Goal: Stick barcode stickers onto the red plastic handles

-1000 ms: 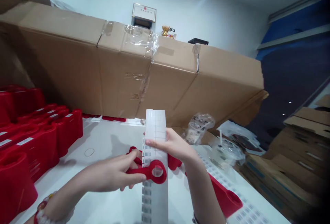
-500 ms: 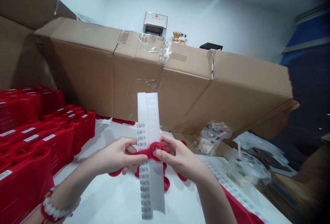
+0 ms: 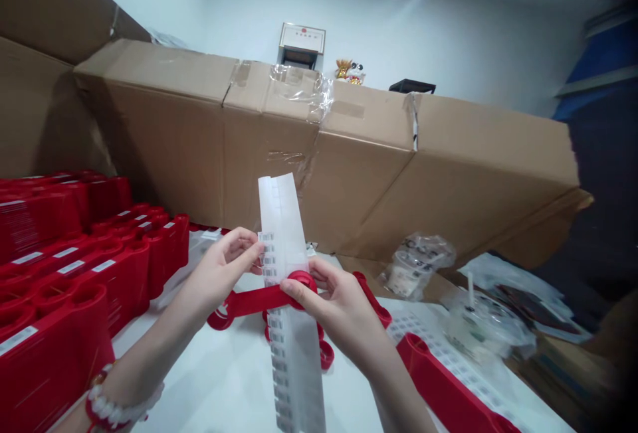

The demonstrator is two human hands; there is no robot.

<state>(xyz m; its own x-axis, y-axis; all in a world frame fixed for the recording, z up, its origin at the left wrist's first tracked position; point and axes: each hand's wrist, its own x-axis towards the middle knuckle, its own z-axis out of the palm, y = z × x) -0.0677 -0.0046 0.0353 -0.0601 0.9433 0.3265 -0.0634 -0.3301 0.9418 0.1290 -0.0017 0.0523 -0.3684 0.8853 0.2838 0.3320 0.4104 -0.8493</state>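
A long white strip of barcode labels (image 3: 286, 273) stands upright in front of me above the white table (image 3: 219, 386). My right hand (image 3: 333, 307) is closed on the ring end of a flat red plastic piece (image 3: 259, 300) and holds it against the strip. My left hand (image 3: 224, 267) pinches a small barcode label at the strip's left edge, near its upper part. More red pieces (image 3: 321, 350) lie on the table just under my hands.
Rows of stacked red pieces (image 3: 74, 273) with white labels fill the left side. A large taped cardboard box (image 3: 323, 154) leans across the back. Right of my hands lie a long red piece (image 3: 448, 386), label sheets, a bagged cup (image 3: 409, 267) and a lidded drink cup (image 3: 478, 327).
My left hand let go of the red piece and moved up to the strip's left edge. My right hand took over the red piece at its ring end.
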